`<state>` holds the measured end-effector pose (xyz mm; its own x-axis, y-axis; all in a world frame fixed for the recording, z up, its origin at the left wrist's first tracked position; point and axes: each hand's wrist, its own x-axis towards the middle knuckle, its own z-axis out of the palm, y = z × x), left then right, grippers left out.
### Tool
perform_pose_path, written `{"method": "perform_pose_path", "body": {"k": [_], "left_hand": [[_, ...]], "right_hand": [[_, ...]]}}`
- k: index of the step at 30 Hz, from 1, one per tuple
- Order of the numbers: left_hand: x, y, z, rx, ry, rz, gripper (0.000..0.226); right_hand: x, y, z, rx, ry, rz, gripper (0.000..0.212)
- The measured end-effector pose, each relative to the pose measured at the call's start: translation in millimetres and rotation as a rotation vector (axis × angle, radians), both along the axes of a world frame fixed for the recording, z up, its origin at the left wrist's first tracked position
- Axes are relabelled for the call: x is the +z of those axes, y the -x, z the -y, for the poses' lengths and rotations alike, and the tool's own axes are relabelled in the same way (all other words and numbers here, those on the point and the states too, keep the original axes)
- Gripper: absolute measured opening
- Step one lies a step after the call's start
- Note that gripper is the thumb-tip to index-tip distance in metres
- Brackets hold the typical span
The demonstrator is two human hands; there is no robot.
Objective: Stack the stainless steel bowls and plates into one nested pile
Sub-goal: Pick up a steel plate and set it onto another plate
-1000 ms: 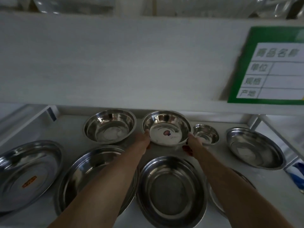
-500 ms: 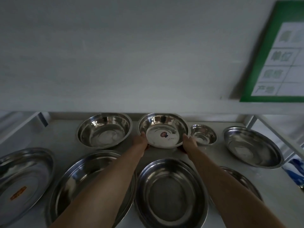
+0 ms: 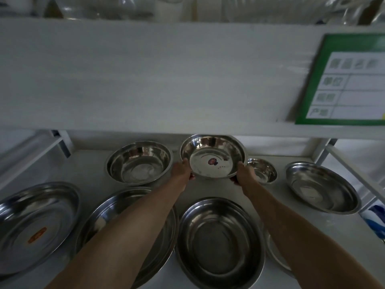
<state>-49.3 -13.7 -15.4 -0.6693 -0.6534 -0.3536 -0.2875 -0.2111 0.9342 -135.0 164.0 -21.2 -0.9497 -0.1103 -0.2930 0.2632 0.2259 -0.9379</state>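
Observation:
A steel bowl with a red sticker [image 3: 212, 157] is held tilted toward me above the shelf at the back centre. My left hand [image 3: 182, 171] grips its left rim and my right hand [image 3: 241, 174] grips its right rim. To its left stands a bigger steel bowl [image 3: 139, 162], to its right a tiny bowl [image 3: 263, 171]. An oval steel dish [image 3: 219, 243] lies in front of me. A wide plate [image 3: 116, 215] lies under my left forearm. Another plate [image 3: 275, 253] is mostly hidden under my right forearm.
A large plate with an orange sticker [image 3: 35, 226] lies at the far left and a steel dish [image 3: 321, 186] at the right. A thick white shelf board [image 3: 156, 80] hangs low just above the bowls, with a green label card [image 3: 345, 80]. White rack struts [image 3: 352, 176] border the right side.
The stickered bowl has been lifted off the shelf and tilted toward me, both hands still on its rim. The camera view has shifted.

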Motion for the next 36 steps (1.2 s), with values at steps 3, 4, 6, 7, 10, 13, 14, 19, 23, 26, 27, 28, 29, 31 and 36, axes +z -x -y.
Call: {"method": "perform_pose_path", "body": {"k": [3,4,6,7,10,13,14,19,23,26,27,28,29,31,36], "left_hand": [[11,-6,-1,0.002,0.036,-0.019,0.043],[15,-8,-1,0.003,0.052,-0.017,0.044],[24,-14,-2,0.018,0.079,-0.024,0.044],[28,-18,-2,0.029,0.088,-0.03,0.043],[38,-31,-1,0.038,0.104,-0.043,0.041],[44,-45,-1,0.035,0.113,-0.065,0.041],[45,-50,-1,0.03,0.113,-0.074,0.041],[50,-80,0,0.076,0.128,-0.115,0.041],[51,-106,4,0.104,0.125,-0.155,0.035],[53,-128,8,0.152,0.099,-0.193,0.032],[54,-135,10,0.174,0.091,-0.201,0.033],[54,-143,11,0.19,0.087,-0.205,0.034],[55,-151,13,0.198,0.088,-0.205,0.036],[55,-168,16,0.214,0.098,-0.2,0.036],[52,-217,20,0.265,0.07,-0.226,0.031]], "right_hand": [[12,-6,0,-0.02,-0.011,-0.022,0.03],[17,-8,-1,-0.029,-0.012,-0.028,0.03],[26,-13,0,-0.039,-0.008,-0.036,0.032],[30,-16,0,-0.038,-0.008,-0.04,0.034],[42,-26,1,-0.028,-0.028,-0.068,0.04],[51,-40,4,-0.033,-0.032,-0.103,0.041],[54,-46,5,-0.032,-0.039,-0.115,0.042],[61,-71,6,0.027,-0.002,-0.125,0.04],[66,-90,10,0.056,0.007,-0.16,0.042],[68,-107,15,0.088,0.019,-0.186,0.043],[67,-113,17,0.101,0.018,-0.19,0.041],[66,-119,20,0.114,0.013,-0.198,0.04],[65,-126,22,0.126,0.008,-0.212,0.04],[64,-138,28,0.158,-0.006,-0.246,0.042],[60,-172,40,0.238,0.012,-0.254,0.045]]}}
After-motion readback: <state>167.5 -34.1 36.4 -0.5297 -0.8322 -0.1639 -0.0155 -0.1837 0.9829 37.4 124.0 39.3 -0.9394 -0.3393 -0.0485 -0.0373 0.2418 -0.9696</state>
